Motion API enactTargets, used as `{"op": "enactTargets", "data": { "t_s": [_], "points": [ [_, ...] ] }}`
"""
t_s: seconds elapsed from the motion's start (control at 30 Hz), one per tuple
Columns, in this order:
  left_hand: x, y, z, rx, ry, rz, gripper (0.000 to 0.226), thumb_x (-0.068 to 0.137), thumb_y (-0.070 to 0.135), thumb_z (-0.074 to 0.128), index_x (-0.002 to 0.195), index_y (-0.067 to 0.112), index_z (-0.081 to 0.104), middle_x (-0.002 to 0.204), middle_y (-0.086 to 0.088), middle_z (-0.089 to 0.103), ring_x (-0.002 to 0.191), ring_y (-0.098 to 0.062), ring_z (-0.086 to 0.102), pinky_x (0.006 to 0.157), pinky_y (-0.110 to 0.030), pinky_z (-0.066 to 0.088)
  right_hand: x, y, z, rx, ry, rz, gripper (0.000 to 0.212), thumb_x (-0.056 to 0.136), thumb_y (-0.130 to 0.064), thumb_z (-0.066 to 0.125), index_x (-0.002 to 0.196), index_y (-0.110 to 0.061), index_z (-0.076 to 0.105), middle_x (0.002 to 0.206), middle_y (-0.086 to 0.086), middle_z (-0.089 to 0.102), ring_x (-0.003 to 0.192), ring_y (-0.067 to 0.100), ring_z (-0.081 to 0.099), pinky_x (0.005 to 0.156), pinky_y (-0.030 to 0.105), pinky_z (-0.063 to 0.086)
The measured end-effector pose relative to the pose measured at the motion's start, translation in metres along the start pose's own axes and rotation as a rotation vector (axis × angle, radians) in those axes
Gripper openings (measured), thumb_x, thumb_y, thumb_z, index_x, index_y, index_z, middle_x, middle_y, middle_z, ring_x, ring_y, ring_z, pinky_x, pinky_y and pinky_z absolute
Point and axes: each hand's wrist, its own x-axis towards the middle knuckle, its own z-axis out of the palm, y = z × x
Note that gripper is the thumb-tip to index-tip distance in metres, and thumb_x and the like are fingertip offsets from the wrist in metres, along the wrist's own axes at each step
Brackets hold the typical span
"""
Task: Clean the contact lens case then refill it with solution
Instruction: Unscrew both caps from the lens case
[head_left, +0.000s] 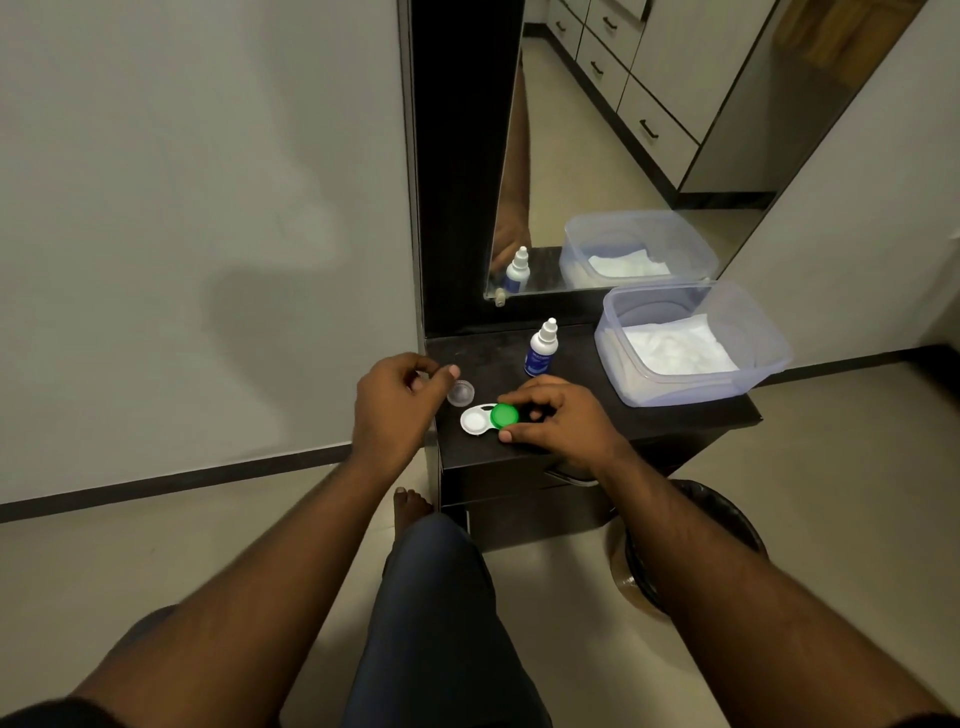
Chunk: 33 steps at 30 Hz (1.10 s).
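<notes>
A white contact lens case (474, 420) lies on the dark cabinet top (498, 358). Its left well is uncovered; a green cap (504, 415) sits on its right well. My right hand (558, 421) pinches that green cap between thumb and fingers. A clear loose cap (461, 392) lies on the cabinet top just left of the case. My left hand (397, 405) hovers beside the clear cap with fingers loosely curled, holding nothing. A small white solution bottle (541, 348) with a blue label stands upright behind the case.
A clear plastic tub (769, 358) with white tissue inside stands at the right of the cabinet top. A mirror (623, 130) rises behind it. A dark bin (727, 514) sits on the floor at the right. My knee and bare foot are below the cabinet front.
</notes>
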Motion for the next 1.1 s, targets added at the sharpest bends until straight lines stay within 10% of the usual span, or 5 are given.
{"op": "enactTargets", "data": {
  "t_s": [0.23, 0.5, 1.1],
  "points": [
    [-0.043, -0.022, 0.009, 0.084, -0.184, 0.179, 0.047, 0.074, 0.041, 0.077, 0.115, 0.023, 0.065, 0.088, 0.006, 0.056, 0.081, -0.003, 0.052, 0.067, -0.016, 0.042, -0.001, -0.001, -0.001, -0.032, -0.015, -0.025, 0.041, 0.066, -0.02, 0.084, 0.105, -0.025, 0.072, 0.093, -0.015, 0.06, 0.077, -0.005, 0.055, 0.072, 0.013, 0.044],
    [-0.038, -0.023, 0.014, -0.048, -0.202, 0.073, 0.033, 0.072, 0.031, 0.081, 0.102, 0.029, 0.068, 0.089, 0.009, 0.061, 0.083, -0.005, 0.055, 0.067, -0.01, 0.042, -0.002, -0.002, 0.001, -0.045, -0.046, -0.042, 0.039, 0.069, -0.02, 0.082, 0.106, -0.023, 0.071, 0.094, -0.012, 0.06, 0.087, 0.008, 0.057, 0.078, 0.027, 0.049],
    [-0.032, -0.02, 0.015, -0.074, -0.24, 0.048, 0.028, 0.07, 0.021, 0.083, 0.094, 0.024, 0.069, 0.083, 0.001, 0.062, 0.073, -0.009, 0.056, 0.063, -0.012, 0.046, 0.003, -0.002, -0.01, -0.189, -0.19, -0.222, 0.038, 0.079, -0.02, 0.074, 0.115, -0.013, 0.067, 0.098, -0.017, 0.057, 0.085, 0.0, 0.057, 0.074, 0.011, 0.043]
  ]
}}
